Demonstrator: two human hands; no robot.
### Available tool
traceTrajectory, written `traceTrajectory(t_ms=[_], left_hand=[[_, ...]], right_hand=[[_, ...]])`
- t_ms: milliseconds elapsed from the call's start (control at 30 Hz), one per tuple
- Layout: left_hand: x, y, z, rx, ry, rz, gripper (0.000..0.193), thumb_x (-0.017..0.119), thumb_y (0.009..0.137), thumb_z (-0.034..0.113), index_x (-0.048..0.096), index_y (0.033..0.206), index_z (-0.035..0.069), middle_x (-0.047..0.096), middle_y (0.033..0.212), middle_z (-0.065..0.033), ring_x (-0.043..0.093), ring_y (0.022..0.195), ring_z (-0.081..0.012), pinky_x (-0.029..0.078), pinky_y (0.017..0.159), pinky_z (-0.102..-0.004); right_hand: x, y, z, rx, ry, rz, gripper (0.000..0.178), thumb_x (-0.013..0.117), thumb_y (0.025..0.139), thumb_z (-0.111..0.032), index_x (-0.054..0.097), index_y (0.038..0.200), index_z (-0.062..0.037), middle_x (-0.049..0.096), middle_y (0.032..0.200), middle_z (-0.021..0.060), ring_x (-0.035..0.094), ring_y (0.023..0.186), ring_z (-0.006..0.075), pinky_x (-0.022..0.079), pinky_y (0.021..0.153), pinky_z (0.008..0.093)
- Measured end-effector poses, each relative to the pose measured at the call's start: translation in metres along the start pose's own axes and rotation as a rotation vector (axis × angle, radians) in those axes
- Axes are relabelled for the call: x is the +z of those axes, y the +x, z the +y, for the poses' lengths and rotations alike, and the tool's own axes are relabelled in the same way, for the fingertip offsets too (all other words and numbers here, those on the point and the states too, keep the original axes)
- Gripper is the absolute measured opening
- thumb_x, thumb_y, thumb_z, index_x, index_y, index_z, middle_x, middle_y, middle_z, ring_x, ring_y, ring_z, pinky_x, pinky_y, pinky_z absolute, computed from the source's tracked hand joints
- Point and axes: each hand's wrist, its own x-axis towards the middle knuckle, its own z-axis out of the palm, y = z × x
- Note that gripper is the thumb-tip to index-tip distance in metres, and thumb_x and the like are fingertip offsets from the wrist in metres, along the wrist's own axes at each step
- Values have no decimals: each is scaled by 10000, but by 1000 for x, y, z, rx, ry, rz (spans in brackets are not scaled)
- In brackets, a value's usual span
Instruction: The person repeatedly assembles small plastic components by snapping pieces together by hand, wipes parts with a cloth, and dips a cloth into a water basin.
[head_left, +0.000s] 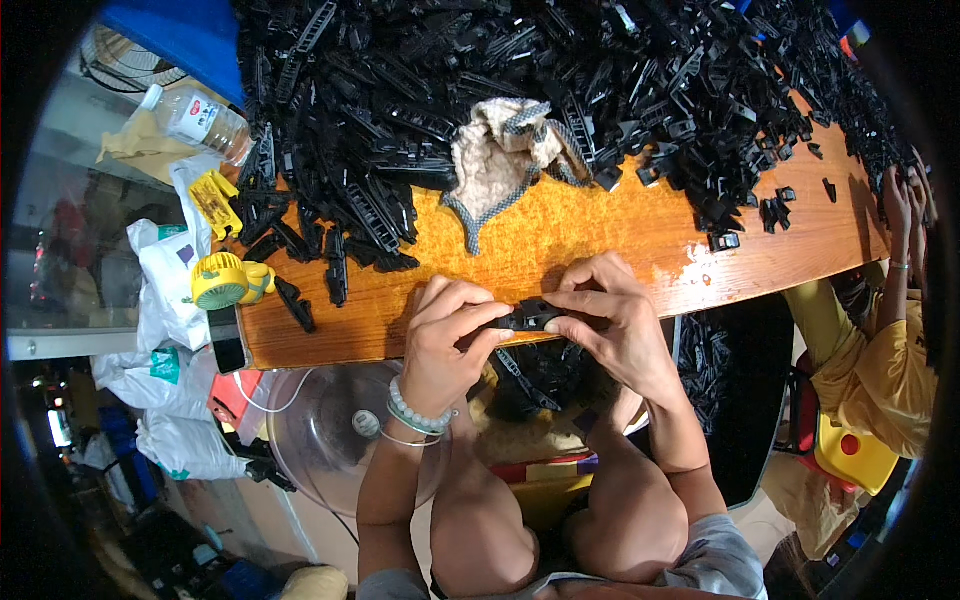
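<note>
At the near edge of a wooden table, pinching a small black part by its ends, in the fingertips of left hand and right hand, facing a crumpled cloth.

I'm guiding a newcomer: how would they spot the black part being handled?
Find the wooden table with its heap of black pieces. At its near edge, the left hand and right hand face each other, pinching one small black part. Being held sets it apart from the loose pieces.
</note>
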Motion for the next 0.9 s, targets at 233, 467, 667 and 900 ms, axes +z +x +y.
traceTrajectory(t_ms=[233,467,667,900], left_hand=[[7,3,3,34,5,-4,233,775,643,-7,725,870,11,626,861,-59,534,822,-224,437,767,-324],[5,1,0,0,2,-15,190,773,681,77,740,868,71,625,848,-16,529,831,-203,391,765,-333],[6,2,2,9,19,-20,188,769,679,77,738,865,68,630,854,-18,532,835,-207,387,776,-338],[9,4,2,16,20,-23,197,772,670,73,734,863,58,630,848,-27,539,824,-217,395,775,-338]], right_hand=[[1,-4,-2,-51,-34,0,265,765,712,-24,677,963,-15,651,943,96,580,913,278,427,815,363],[-17,-13,-1,79,12,58,294,786,670,18,713,954,0,659,903,103,614,851,246,490,762,325],[-20,-7,-1,49,8,26,275,765,687,26,701,954,12,643,909,108,580,894,277,470,798,347],[-9,-9,9,15,53,59,300,783,663,-1,715,955,4,615,911,81,556,901,261,444,822,347]])
